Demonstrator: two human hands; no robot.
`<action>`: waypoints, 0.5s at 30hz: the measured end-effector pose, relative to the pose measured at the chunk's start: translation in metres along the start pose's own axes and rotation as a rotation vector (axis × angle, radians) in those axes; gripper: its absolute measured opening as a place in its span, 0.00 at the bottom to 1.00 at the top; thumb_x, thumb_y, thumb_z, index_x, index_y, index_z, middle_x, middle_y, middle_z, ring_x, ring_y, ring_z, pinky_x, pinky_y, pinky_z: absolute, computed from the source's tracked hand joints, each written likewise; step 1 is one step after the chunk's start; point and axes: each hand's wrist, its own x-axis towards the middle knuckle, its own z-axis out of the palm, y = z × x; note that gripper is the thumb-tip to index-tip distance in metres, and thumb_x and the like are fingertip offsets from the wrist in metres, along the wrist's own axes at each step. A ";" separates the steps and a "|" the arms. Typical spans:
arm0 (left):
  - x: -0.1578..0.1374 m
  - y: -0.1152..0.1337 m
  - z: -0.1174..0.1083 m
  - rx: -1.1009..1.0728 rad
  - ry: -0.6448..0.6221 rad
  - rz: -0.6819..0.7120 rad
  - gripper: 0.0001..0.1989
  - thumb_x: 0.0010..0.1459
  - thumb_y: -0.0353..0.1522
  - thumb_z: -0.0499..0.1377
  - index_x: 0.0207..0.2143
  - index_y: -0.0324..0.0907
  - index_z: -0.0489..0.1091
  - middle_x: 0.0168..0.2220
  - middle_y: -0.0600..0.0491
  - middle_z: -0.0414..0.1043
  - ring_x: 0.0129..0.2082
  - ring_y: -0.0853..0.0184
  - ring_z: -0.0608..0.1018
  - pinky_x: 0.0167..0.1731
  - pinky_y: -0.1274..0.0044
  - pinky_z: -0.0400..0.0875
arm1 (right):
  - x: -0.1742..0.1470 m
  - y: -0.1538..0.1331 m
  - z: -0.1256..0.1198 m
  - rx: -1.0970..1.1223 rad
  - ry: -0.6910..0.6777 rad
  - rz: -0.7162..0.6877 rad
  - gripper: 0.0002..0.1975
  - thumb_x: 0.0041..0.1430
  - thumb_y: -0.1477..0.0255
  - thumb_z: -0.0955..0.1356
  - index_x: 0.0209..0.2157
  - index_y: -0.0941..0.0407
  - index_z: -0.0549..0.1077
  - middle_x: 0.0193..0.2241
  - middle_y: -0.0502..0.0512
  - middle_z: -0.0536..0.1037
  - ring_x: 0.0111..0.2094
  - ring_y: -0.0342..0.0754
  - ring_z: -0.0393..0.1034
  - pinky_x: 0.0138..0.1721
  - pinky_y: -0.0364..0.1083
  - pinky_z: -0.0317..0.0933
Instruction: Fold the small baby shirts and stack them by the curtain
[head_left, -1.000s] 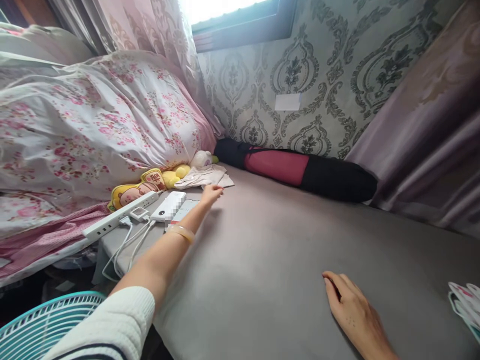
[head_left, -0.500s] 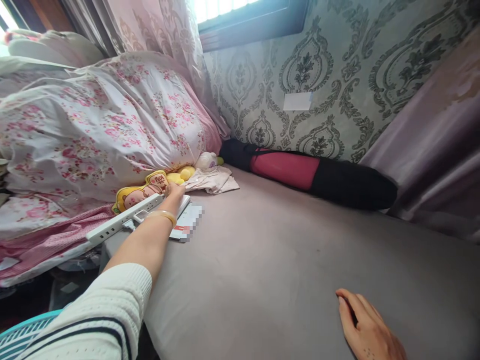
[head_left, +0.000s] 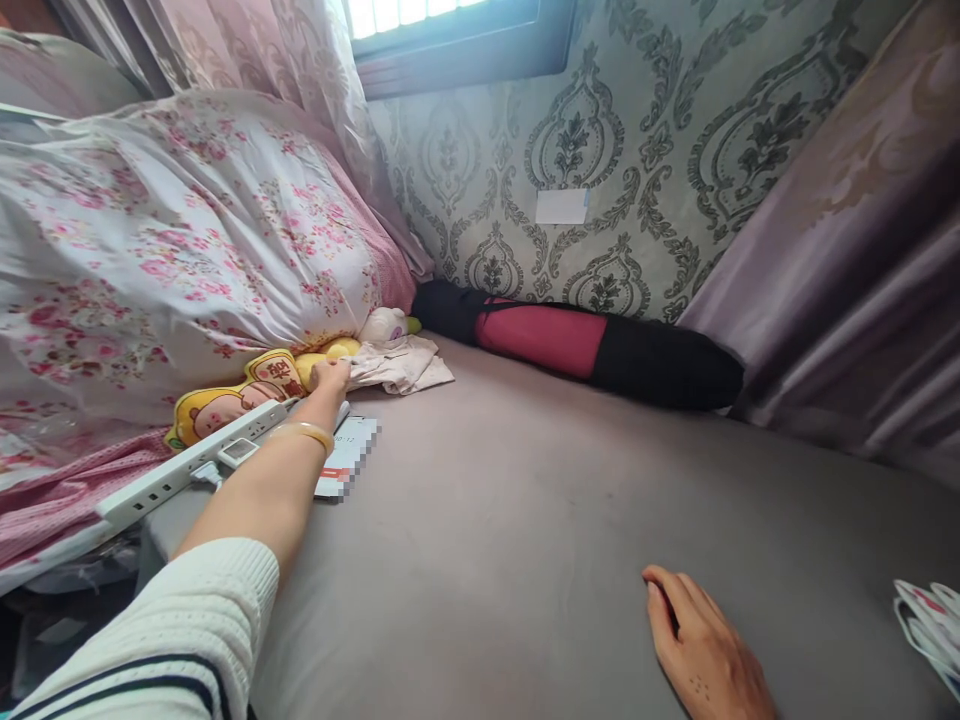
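My left hand (head_left: 330, 376) reaches far forward across the grey sheet, its fingers closed at the left end of a crumpled pale cloth (head_left: 409, 365). The fingertips are small and partly hidden. Under and beside my left forearm are a white power strip (head_left: 142, 497) with a plug (head_left: 208, 474) and a phone (head_left: 349, 455) with a lit screen, partly blurred out. My right hand (head_left: 705, 640) rests low on the bed sheet (head_left: 510, 520), holding nothing, with fingers loosely bent and a gap by the thumb.
Behind the strip lie a yellow plush pillow (head_left: 229, 400) and a white plush toy (head_left: 386, 325), against a floral quilt (head_left: 187, 230). A long black-and-red bag (head_left: 555, 340) lies along the wall. White items (head_left: 930, 620) show at the right edge.
The view has turned slightly right, so the scene sits further left and white items appear at the right edge. My left hand stays by the cloth; my right hand still rests on the sheet.
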 end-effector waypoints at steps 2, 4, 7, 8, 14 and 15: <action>0.000 0.011 0.008 -0.032 0.104 -0.043 0.07 0.53 0.31 0.58 0.28 0.43 0.59 0.22 0.58 0.60 0.30 0.67 0.68 0.33 0.76 0.63 | -0.001 0.001 0.002 -0.010 0.007 -0.005 0.15 0.65 0.64 0.55 0.39 0.50 0.71 0.34 0.53 0.78 0.34 0.50 0.76 0.31 0.47 0.66; -0.002 0.026 0.018 -0.167 0.124 -0.065 0.07 0.55 0.34 0.59 0.30 0.43 0.61 0.23 0.58 0.63 0.29 0.69 0.69 0.32 0.78 0.64 | -0.002 0.002 0.004 -0.019 0.007 -0.002 0.15 0.66 0.64 0.56 0.39 0.50 0.71 0.34 0.53 0.78 0.35 0.50 0.76 0.31 0.47 0.66; -0.011 0.049 0.033 -0.675 -0.036 -0.089 0.11 0.57 0.39 0.61 0.33 0.42 0.64 0.25 0.58 0.67 0.28 0.70 0.71 0.31 0.78 0.65 | -0.002 0.003 0.005 -0.020 0.010 -0.005 0.14 0.66 0.64 0.56 0.39 0.50 0.71 0.34 0.52 0.78 0.35 0.50 0.76 0.32 0.47 0.66; -0.015 0.056 0.039 -0.759 -0.079 -0.086 0.12 0.58 0.41 0.60 0.34 0.42 0.65 0.26 0.57 0.68 0.29 0.70 0.72 0.31 0.78 0.66 | -0.002 0.003 0.005 -0.018 0.013 -0.009 0.14 0.66 0.64 0.56 0.39 0.50 0.71 0.34 0.52 0.78 0.35 0.50 0.76 0.32 0.47 0.66; -0.055 0.083 0.087 -1.024 -0.192 -0.075 0.07 0.60 0.37 0.58 0.37 0.43 0.67 0.28 0.57 0.71 0.30 0.71 0.74 0.34 0.78 0.70 | -0.001 0.003 0.004 -0.022 0.020 -0.026 0.15 0.66 0.64 0.55 0.39 0.50 0.71 0.34 0.53 0.78 0.35 0.50 0.76 0.33 0.47 0.66; -0.063 0.086 0.096 -1.069 -0.207 -0.084 0.07 0.59 0.36 0.59 0.37 0.43 0.67 0.27 0.58 0.70 0.29 0.71 0.74 0.34 0.78 0.70 | -0.001 0.003 0.005 -0.026 0.018 -0.025 0.15 0.66 0.64 0.55 0.39 0.51 0.71 0.34 0.53 0.78 0.35 0.50 0.76 0.33 0.48 0.67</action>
